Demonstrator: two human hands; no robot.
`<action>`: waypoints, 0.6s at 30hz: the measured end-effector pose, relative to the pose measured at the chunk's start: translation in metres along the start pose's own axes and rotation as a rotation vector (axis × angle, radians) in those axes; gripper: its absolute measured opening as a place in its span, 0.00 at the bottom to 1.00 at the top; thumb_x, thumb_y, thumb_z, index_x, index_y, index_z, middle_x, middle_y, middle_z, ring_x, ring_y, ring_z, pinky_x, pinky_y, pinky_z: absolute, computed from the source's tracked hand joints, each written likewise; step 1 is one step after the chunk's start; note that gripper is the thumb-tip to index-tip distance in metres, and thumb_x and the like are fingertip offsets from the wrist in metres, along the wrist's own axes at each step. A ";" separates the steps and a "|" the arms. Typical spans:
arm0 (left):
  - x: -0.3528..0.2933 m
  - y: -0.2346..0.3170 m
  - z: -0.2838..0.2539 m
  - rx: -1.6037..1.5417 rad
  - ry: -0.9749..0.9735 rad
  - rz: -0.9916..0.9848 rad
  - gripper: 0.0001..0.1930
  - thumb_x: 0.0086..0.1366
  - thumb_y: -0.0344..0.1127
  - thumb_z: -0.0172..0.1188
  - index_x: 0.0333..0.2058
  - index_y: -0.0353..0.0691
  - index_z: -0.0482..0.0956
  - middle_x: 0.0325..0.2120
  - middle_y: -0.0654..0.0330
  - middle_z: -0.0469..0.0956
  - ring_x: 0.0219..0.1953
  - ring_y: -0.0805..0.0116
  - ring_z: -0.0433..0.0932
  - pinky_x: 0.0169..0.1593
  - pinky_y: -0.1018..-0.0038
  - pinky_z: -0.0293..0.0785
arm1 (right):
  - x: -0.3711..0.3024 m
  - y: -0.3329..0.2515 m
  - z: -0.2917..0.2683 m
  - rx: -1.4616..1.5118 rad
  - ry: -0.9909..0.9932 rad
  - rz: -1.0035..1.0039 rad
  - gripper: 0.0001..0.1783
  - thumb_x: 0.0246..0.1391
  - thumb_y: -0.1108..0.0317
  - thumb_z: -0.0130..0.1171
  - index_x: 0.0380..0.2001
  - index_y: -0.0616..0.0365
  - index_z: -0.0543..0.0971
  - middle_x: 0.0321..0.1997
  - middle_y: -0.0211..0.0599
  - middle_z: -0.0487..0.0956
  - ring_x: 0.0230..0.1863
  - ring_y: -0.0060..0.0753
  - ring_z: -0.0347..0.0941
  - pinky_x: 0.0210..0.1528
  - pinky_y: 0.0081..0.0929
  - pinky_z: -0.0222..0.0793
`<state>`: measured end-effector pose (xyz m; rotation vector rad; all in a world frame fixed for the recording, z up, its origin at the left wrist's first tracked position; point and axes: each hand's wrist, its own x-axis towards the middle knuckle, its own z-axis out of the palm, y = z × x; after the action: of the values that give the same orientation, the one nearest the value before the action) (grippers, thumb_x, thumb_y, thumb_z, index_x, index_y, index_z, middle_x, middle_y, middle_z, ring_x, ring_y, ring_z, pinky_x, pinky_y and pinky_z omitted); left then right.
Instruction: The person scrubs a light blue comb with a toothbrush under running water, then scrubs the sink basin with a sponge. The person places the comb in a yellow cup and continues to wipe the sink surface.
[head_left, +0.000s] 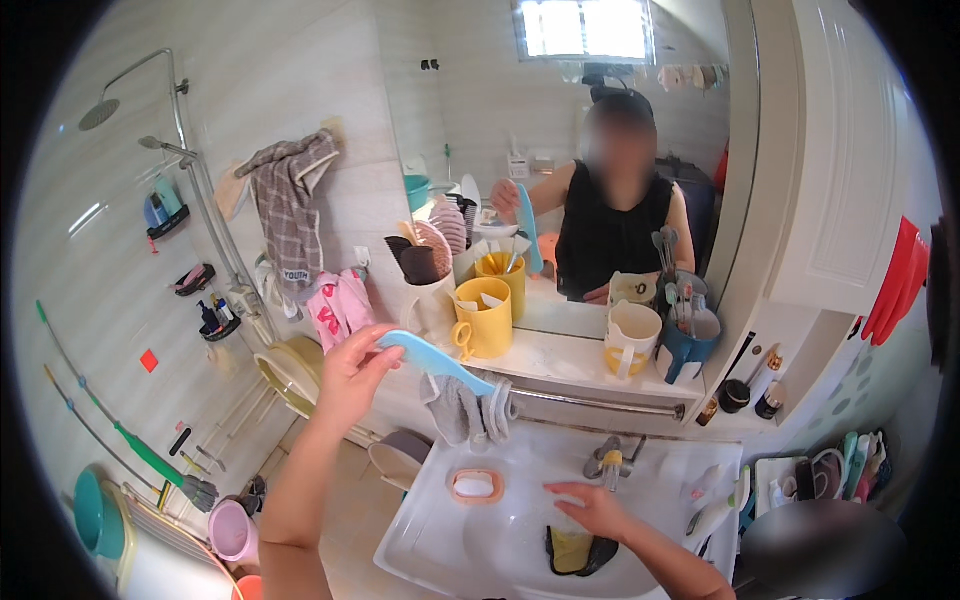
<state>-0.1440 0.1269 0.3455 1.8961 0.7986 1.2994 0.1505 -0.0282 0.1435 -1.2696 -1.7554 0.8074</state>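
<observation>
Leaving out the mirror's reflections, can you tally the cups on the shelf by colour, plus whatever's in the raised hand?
Mostly white cups: 2
Yellow cup: 1
Blue cup: 1
Long light-blue item in the left hand: 1
Total: 5

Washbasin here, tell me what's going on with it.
A person stands at the white washbasin, the left hand holding up a long light blue item by one end. The right hand is open over the basin, with nothing visible in it. A black-and-yellow item and a white soap bar in a peach dish lie in the basin.
</observation>
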 end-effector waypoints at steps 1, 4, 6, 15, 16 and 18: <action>0.003 0.009 -0.001 0.030 -0.023 0.009 0.10 0.59 0.26 0.55 0.41 0.36 0.75 0.33 0.64 0.77 0.33 0.77 0.74 0.38 0.79 0.71 | 0.015 -0.016 -0.008 0.024 0.050 -0.016 0.23 0.47 0.69 0.59 0.50 0.50 0.72 0.44 0.42 0.76 0.38 0.37 0.75 0.40 0.30 0.71; 0.001 0.021 0.008 0.227 -0.287 0.104 0.11 0.59 0.28 0.54 0.42 0.36 0.75 0.33 0.63 0.77 0.33 0.76 0.74 0.37 0.78 0.70 | 0.067 -0.086 -0.028 -0.075 0.158 -0.098 0.25 0.45 0.69 0.62 0.50 0.53 0.72 0.43 0.39 0.76 0.31 0.31 0.74 0.34 0.26 0.70; -0.004 0.024 0.015 0.274 -0.398 0.109 0.12 0.59 0.29 0.54 0.42 0.36 0.75 0.33 0.61 0.77 0.34 0.75 0.74 0.37 0.77 0.70 | 0.100 -0.127 -0.024 -0.071 0.147 -0.134 0.24 0.45 0.67 0.62 0.48 0.55 0.72 0.40 0.39 0.77 0.28 0.31 0.73 0.32 0.26 0.70; 0.012 0.023 0.011 -0.089 -0.128 0.134 0.21 0.59 0.31 0.56 0.53 0.41 0.68 0.41 0.62 0.76 0.37 0.78 0.73 0.40 0.79 0.70 | 0.166 -0.179 -0.041 -0.033 0.236 -0.108 0.10 0.51 0.66 0.59 0.33 0.63 0.77 0.19 0.29 0.72 0.22 0.17 0.63 0.26 0.21 0.63; 0.014 0.017 0.001 -0.044 -0.076 0.132 0.21 0.59 0.31 0.56 0.52 0.41 0.68 0.41 0.62 0.76 0.37 0.78 0.73 0.40 0.79 0.70 | 0.176 -0.185 -0.049 0.147 0.265 -0.202 0.10 0.52 0.68 0.57 0.35 0.63 0.77 0.22 0.27 0.73 0.24 0.15 0.64 0.28 0.18 0.64; 0.020 -0.007 -0.018 0.034 0.025 0.128 0.21 0.59 0.30 0.56 0.52 0.40 0.68 0.41 0.61 0.76 0.37 0.78 0.73 0.40 0.79 0.69 | 0.197 -0.203 -0.067 0.296 0.389 -0.316 0.10 0.54 0.70 0.55 0.38 0.64 0.75 0.27 0.28 0.75 0.27 0.15 0.66 0.30 0.15 0.65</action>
<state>-0.1551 0.1506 0.3548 1.9887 0.7259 1.3978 0.0862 0.1039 0.3942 -0.8558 -1.4129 0.5654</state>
